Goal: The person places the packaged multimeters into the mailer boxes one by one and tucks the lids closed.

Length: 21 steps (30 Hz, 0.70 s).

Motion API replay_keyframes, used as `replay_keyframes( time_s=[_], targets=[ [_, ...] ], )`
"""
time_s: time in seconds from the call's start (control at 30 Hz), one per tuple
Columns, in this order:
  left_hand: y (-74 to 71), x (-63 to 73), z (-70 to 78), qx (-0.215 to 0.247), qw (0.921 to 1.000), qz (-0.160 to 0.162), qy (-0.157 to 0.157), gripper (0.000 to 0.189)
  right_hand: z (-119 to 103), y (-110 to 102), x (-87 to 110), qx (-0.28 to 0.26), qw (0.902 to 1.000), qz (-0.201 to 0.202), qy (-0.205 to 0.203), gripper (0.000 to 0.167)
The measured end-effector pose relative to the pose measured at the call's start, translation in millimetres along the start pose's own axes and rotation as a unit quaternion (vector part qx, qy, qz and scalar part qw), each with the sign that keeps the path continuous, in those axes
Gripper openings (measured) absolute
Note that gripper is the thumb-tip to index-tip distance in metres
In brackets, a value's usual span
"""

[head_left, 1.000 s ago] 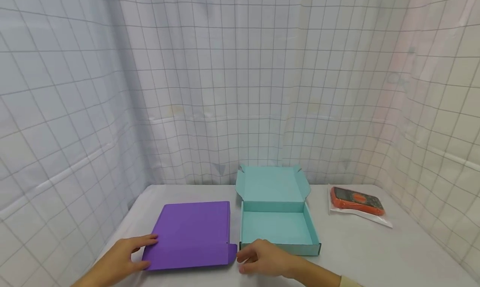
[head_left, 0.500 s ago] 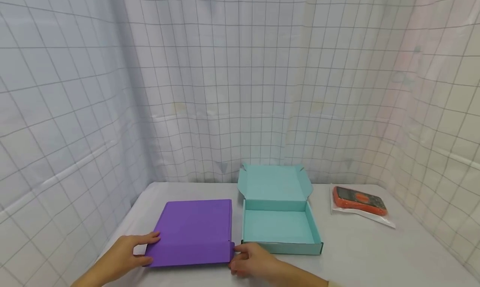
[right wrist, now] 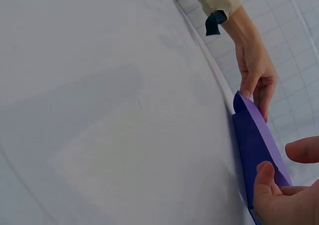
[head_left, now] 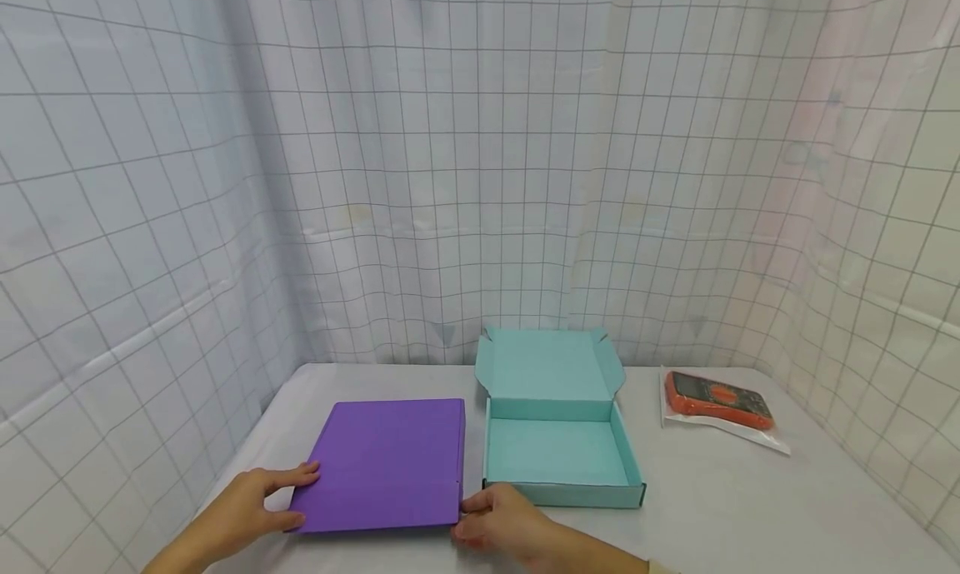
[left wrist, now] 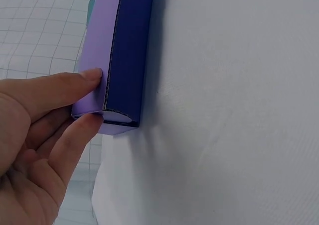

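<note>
A flat purple cardboard box (head_left: 390, 453) lies at the left of the table, its lid folded down with the front panel hanging slightly tilted. My left hand (head_left: 243, 507) holds its front left corner. In the left wrist view, one digit presses on the lid and another touches the small end flap (left wrist: 117, 116). At the front right corner is my right hand (head_left: 510, 524), fingers curled at the corner of the lid. The right wrist view has one fingertip in front of the dark purple front panel (right wrist: 246, 140) and another digit apart from it. The box's inside is hidden.
Right of the purple box stands an open teal cardboard box (head_left: 566, 496), its lid raised at the back. Farther right lies an orange and black multimeter (head_left: 718, 397) in a clear plastic bag. Gridded white curtains (head_left: 525, 182) enclose the white table (head_left: 750, 507) at back and sides.
My right hand has moved left to the purple box's front right corner. The right flap, which stuck out before, is folded in and out of sight. My left hand stays at its corner.
</note>
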State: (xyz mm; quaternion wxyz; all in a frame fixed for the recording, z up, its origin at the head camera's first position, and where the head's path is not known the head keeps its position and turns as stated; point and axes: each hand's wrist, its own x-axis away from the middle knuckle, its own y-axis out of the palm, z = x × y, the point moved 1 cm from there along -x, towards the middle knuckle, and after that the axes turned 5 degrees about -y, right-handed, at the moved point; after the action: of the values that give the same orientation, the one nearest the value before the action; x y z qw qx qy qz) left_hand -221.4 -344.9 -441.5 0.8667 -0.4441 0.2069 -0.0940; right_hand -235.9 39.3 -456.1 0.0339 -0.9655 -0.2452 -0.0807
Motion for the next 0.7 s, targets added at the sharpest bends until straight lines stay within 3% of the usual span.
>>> replay_keyframes(
  time_s=[0.17, 0.3, 0.53, 0.7],
  targets=[
    [-2.0, -1.8, 1.7, 0.051, 0.9983, -0.028, -0.006, 0.054, -1, 2, 0.9, -0.007, 0.9999, 0.009, 0.000, 0.022],
    [-4.1, -3.5, 4.5, 0.047, 0.9980, -0.039, -0.018, 0.056, 1, 2, -0.2, 0.011, 0.9994, 0.030, -0.017, 0.013],
    [-4.9, -3.7, 4.7, 0.036, 0.9983, -0.036, -0.029, 0.057, 7, 5, -7.7, 0.066, 0.9946, 0.059, -0.054, 0.015],
    [-6.8, -2.2, 7.5, 0.047, 0.9967, -0.045, -0.048, 0.058, 8, 9, -9.8, 0.058, 0.9953, 0.065, -0.043, 0.018]
  ],
)
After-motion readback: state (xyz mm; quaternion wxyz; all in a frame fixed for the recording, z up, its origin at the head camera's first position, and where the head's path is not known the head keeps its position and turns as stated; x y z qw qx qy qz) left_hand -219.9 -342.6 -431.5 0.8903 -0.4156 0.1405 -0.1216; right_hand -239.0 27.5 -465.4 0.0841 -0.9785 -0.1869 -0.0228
